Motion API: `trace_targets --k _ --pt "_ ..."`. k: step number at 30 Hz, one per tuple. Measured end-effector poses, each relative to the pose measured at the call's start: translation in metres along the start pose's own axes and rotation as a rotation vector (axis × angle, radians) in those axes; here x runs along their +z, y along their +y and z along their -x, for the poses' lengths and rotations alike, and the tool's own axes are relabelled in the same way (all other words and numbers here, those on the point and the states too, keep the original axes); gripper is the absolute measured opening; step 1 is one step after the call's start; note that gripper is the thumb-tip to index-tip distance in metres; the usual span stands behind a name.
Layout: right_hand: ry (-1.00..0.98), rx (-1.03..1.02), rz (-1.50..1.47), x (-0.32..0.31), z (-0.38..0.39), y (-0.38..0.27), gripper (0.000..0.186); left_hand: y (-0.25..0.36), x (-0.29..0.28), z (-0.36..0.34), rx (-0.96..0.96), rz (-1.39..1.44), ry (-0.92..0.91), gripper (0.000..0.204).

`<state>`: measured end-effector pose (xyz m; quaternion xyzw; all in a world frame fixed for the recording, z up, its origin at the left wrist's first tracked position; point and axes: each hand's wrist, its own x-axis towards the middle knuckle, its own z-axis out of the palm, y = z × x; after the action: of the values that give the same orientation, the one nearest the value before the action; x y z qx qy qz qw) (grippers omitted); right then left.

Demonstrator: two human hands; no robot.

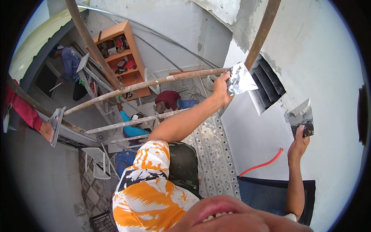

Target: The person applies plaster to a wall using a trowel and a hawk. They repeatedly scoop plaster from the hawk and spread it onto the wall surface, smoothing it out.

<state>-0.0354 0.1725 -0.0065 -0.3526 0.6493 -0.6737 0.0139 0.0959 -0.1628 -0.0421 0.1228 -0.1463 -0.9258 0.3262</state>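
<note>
My left hand [222, 91] is closed around a broad metal putty knife [244, 80] with white paste on its blade. It is held out by the scaffold's rusty rail [170, 80], in front of a dark slatted vent [269, 81] in the wall. Farther right, my right hand [297, 149] grips a second putty knife [302, 116], whose grey-smeared blade is at the pale wall [328, 89], below and right of the vent. Whether that blade presses on the wall I cannot tell. The handles of both knives are mostly hidden by my fingers.
Below me runs a perforated metal scaffold plank [215, 154]. A red tube [262, 164] sticks out of the wall above a dark window opening [266, 193]. Down below, several people work near an orange shelf [129, 58] and a ladder [92, 83]. A sandalled foot [52, 129] rests at left.
</note>
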Motion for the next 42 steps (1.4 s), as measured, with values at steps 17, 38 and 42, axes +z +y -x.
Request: trace_targets --k 17,38,42 --pt "-0.428 -0.413 0.839 0.004 0.035 -0.012 0.059 -0.063 0.019 0.066 -0.470 -0.127 -0.004 0.023" --pt "0.152 0.548 -0.586 -0.023 0.016 0.036 0.049 -0.021 0.034 0.062 -0.192 -0.110 -0.010 0.023" --pt "0.069 0.477 -0.561 -0.023 0.019 0.034 0.046 -0.024 0.032 0.064 -0.197 -0.157 -0.035 0.022"
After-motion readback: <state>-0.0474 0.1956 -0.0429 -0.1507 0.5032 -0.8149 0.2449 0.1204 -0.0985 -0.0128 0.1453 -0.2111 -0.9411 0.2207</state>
